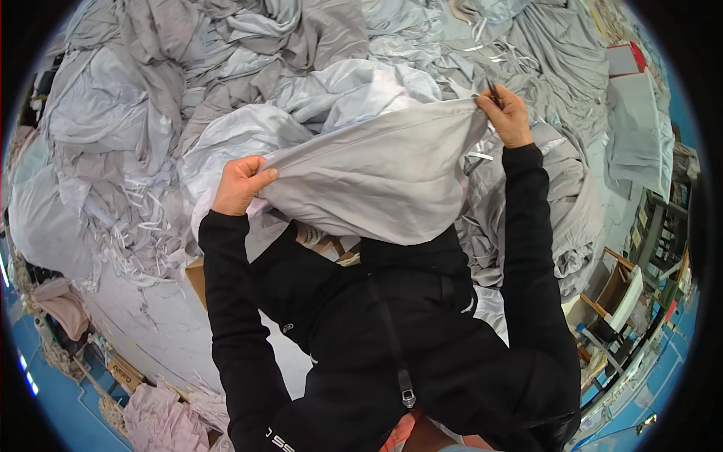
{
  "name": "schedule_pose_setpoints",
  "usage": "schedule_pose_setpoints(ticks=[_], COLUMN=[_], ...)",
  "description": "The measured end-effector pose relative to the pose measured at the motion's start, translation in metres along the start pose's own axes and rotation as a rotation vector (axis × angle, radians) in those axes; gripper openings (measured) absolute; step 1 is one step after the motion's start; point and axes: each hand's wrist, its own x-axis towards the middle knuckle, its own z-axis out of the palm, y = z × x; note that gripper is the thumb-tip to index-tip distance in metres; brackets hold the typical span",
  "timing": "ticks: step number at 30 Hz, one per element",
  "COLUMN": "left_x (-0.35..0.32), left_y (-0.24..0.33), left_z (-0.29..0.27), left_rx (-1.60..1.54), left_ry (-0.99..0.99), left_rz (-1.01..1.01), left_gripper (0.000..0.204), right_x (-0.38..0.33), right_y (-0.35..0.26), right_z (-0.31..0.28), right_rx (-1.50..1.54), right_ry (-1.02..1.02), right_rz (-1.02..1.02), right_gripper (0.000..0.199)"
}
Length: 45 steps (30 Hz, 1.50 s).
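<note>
Mostly smooth, pale grey cloth, taut along its top.

Pale pink fabric is heaped at lower left, near a small brown carton; at right, an open wooden box is seen, with a grey-and-red box placed farther up.

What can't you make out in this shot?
Head view: what the dark object in the right hand is; fingers cover much of it.
Head view: far side of the grey cloth; its near face hides it.
Head view: rest of the cardboard; left sleeve blocks it.
</note>
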Motion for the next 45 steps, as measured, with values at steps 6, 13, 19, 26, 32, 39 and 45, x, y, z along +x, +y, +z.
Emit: schedule_pose_setpoints(ticks=[6, 13, 19, 26, 32, 39, 45], left_x=[-0.015, -0.021, -0.026, -0.031, -0.038, 0.001, 0.028], left_y=[-0.001, -0.004, -0.005, -0.009, -0.01, -0.016, 0.015], left_z=[-0.015, -0.023, -0.028, -0.037, -0.033, 0.038, 0.103], left_rx=[-0.098, -0.128, -0.094, -0.061, -0.116, -0.149, 0.118], left_ry=[0.002, 0.009, 0.002, 0.014, -0.053, -0.315, -0.004], left_rz=[0.009, 0.003, 0.004, -0.015, -0.041, -0.076, 0.266], left_gripper=[0.014, 0.014, 0.016, 0.017, 0.016, 0.033, 0.048], right_x=[0.002, 0.006, 0.01, 0.011, 0.011, 0.008, 0.013], right_y=[0.01, 0.027, 0.037, 0.035, 0.055, 0.042, 0.04], right_z=[-0.004, -0.012, -0.017, -0.03, -0.024, -0.004, -0.014], right_rx=[0.024, -0.026, -0.035, -0.114, -0.171, -0.123, -0.106], right_ry=[0.022, 0.001, 0.024, 0.018, 0.058, 0.185, 0.136], right_rz=[0.075, 0.052, -0.006, 0.064, -0.026, 0.062, 0.15], right_gripper=[0.014, 0.011, 0.011, 0.019, 0.019, 0.019, 0.02])
